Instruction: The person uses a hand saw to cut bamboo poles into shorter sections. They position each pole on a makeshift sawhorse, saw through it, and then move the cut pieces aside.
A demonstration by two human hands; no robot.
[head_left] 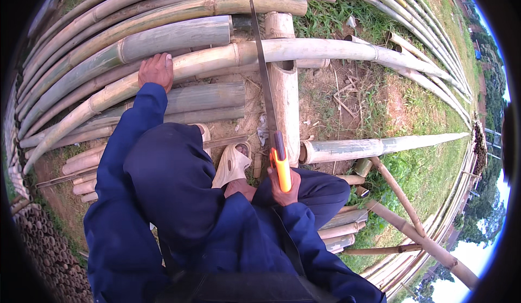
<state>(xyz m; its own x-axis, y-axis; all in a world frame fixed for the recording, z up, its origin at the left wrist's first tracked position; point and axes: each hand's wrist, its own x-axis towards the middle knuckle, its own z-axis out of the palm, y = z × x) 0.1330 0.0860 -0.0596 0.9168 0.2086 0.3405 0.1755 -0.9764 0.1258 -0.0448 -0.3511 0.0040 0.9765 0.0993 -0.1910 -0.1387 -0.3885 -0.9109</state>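
Note:
My right hand [285, 188] is closed round the orange handle of a hand saw [267, 88]. Its long blade points away from me and lies across a pale bamboo pole [320, 49]. That pole runs from the left side to the right, resting over a thick upright-lying bamboo piece [283, 107] that has an opening cut in it. My left hand [156, 71] rests on the pole to the left of the blade, its fingers curled over the top. Whether the teeth have cut into the pole, I cannot tell.
Several bamboo poles [163, 37] lie stacked at the far left, and more poles [418, 21] at the far right. A cut bamboo length [347, 150] lies right of my knee. Slanted bamboo posts [399, 194] stand at the lower right. Bamboo ends [49, 249] are piled lower left.

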